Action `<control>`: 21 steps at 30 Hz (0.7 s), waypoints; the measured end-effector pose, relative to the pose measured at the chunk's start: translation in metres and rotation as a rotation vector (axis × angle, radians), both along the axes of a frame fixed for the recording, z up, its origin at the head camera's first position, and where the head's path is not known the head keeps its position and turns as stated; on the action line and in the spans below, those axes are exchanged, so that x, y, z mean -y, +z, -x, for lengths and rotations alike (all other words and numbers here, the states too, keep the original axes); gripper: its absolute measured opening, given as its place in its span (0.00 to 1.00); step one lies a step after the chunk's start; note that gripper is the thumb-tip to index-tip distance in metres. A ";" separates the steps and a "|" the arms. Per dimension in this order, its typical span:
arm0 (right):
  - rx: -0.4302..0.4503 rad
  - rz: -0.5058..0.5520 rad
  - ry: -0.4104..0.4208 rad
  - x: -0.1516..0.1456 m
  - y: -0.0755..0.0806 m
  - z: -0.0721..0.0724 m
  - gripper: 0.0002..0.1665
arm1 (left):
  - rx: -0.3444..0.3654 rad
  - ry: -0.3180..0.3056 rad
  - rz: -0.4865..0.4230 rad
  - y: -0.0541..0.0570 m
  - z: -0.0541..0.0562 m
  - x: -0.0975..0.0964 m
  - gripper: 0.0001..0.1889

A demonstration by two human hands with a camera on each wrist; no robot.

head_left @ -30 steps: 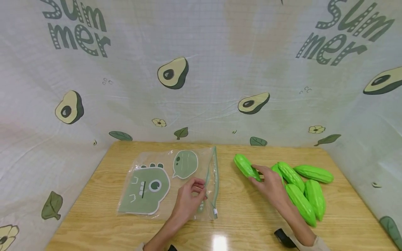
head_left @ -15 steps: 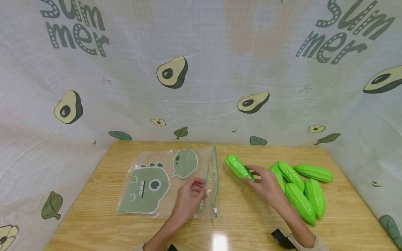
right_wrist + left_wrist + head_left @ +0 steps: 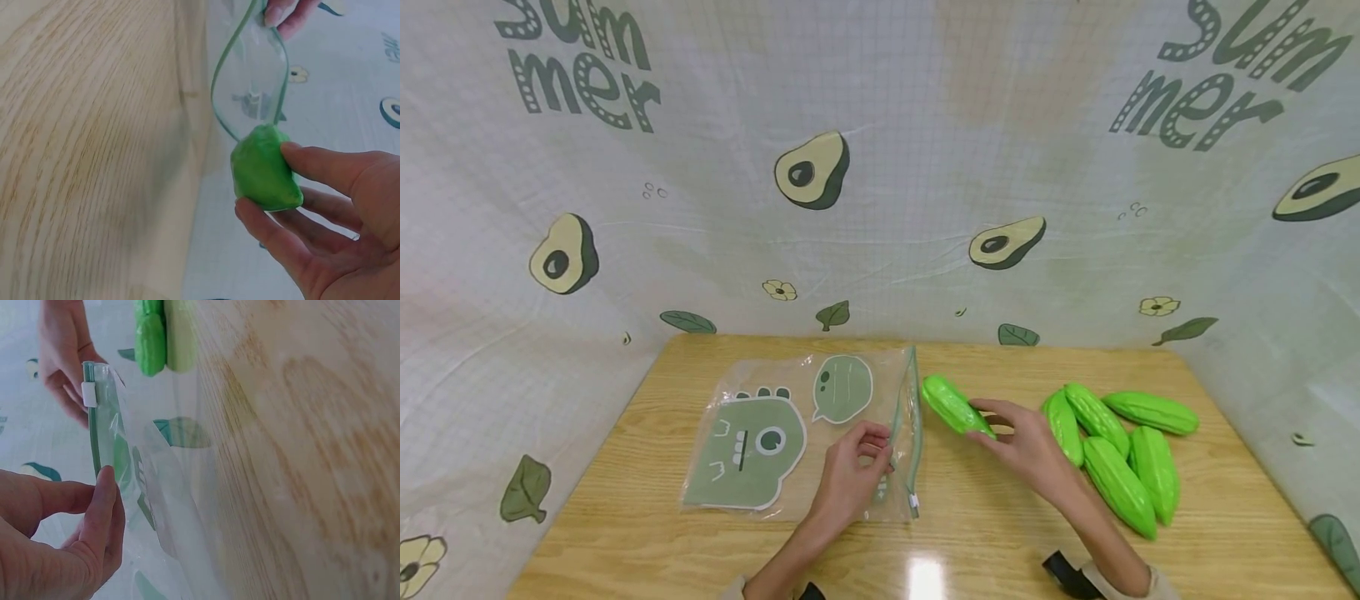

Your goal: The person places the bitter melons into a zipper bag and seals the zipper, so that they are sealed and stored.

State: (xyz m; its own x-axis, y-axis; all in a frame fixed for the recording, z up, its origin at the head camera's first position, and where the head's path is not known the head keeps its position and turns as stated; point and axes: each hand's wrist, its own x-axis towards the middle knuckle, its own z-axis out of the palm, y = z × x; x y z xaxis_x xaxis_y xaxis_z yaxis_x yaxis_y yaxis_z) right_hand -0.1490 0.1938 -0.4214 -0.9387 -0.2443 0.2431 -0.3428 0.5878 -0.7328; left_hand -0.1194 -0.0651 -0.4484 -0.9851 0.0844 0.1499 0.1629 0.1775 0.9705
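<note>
A clear plastic slider zip bag (image 3: pixel 752 450), printed with a green one-eyed monster, lies flat at the table's left, its mouth towards the right. My left hand (image 3: pixel 852 471) pinches one lip of that mouth between thumb and fingertips. The left wrist view shows the white slider (image 3: pixel 90 394) at one end of the green zip strip. My right hand (image 3: pixel 1026 442) holds a bright green ridged cucumber (image 3: pixel 951 404) by its near end, thumb and fingers around it. Its far end is close to the bag's mouth. In the right wrist view the bag's lips (image 3: pixel 220 72) stand parted beyond the cucumber.
Several more green cucumbers (image 3: pixel 1120 487) lie in a loose group at the right of the wooden table (image 3: pixel 970 521), beside my right forearm. A pale cloth (image 3: pixel 895 208) printed with avocados hangs behind the table and at both sides.
My right hand has carried the cucumber left, away from the group and up to the bag's mouth. The left hand keeps its pinch on the bag and has hardly moved.
</note>
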 end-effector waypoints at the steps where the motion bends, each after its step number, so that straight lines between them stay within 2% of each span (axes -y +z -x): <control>1: 0.014 0.001 0.006 0.001 0.000 0.000 0.26 | -0.001 0.000 0.001 0.000 0.000 0.000 0.08; 13: 0.116 0.028 0.072 0.011 -0.002 0.002 0.26 | -0.011 0.013 0.011 0.001 0.000 -0.001 0.07; 21: 0.139 0.043 0.106 0.020 -0.005 0.004 0.25 | -0.033 0.043 0.100 0.001 0.001 0.000 0.09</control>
